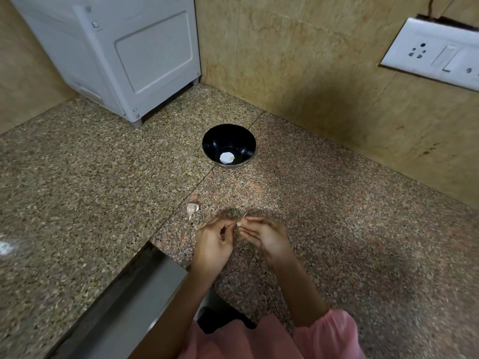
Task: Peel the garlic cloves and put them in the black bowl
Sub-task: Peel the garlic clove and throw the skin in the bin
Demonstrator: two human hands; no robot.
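Now our left hand (213,242) and right hand (267,237) both pinch a small garlic clove (239,223) above the counter (103,177). We see one white piece (227,157) in the black bowl (215,141); a second clove (192,209) waits unpeeled.

Both hands meet low in the view, round about 6 o'clock. The left hand (215,242) comes in from 7 o'clock on a bare forearm, fingers curled, thumb and forefinger tips pinching a small garlic clove (239,224). The right hand (269,237) comes in from 5 o'clock, its fingers lying flatter and pointing toward 9 o'clock, tips nipping the same clove from the other side. The wrists are apart and the fingertips nearly touch. A pink sleeve (326,330) covers the right upper arm.
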